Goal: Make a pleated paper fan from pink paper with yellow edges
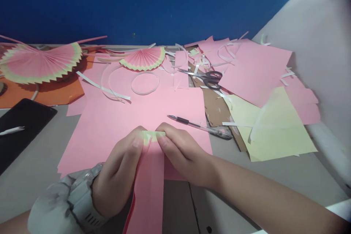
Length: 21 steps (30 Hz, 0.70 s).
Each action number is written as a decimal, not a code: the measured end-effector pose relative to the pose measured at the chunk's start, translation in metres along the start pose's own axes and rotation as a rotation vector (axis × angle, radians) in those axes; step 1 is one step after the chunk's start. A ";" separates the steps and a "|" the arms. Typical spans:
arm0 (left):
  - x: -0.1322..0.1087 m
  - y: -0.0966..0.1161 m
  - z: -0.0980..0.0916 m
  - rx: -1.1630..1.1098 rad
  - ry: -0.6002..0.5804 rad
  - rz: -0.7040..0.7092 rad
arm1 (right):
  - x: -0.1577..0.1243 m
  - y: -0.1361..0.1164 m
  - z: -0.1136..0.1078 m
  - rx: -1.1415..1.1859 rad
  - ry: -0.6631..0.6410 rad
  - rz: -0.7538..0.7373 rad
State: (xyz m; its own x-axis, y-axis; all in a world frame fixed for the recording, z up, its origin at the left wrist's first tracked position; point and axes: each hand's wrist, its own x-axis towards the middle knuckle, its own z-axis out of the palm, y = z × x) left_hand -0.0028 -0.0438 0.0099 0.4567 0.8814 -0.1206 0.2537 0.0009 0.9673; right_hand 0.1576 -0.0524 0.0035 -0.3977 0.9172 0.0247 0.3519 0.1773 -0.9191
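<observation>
A long folded strip of pink paper with a pale green end runs toward me from between my hands. My left hand pinches the left side of the green end, thumb on top. On the other side, my right hand grips the same end between thumb and bent fingers. Both hands are over a large sheet of pink paper lying on the table. Just beyond my right hand lies a pen with a black grip. The undersides of the fingers are hidden.
Pleated pink fans with green edges, one large and one small, lie at the back left. Dark-handled scissors rest among paper scraps. Yellow-green paper and pink sheets cover the right. A black flat object is at left.
</observation>
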 end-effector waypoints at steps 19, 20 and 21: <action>0.000 -0.007 0.001 0.114 0.123 -0.056 | -0.001 0.005 0.003 -0.048 0.048 -0.017; 0.000 -0.007 0.001 0.114 0.124 -0.064 | -0.001 0.005 0.003 -0.053 0.054 -0.017; 0.000 -0.007 0.001 0.115 0.120 -0.071 | -0.002 0.005 0.003 -0.052 0.057 -0.017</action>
State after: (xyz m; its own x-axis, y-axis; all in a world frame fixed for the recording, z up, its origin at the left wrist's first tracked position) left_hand -0.0036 -0.0440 0.0030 0.3305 0.9313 -0.1534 0.3808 0.0172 0.9245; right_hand 0.1572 -0.0541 -0.0027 -0.3561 0.9322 0.0639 0.3897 0.2104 -0.8966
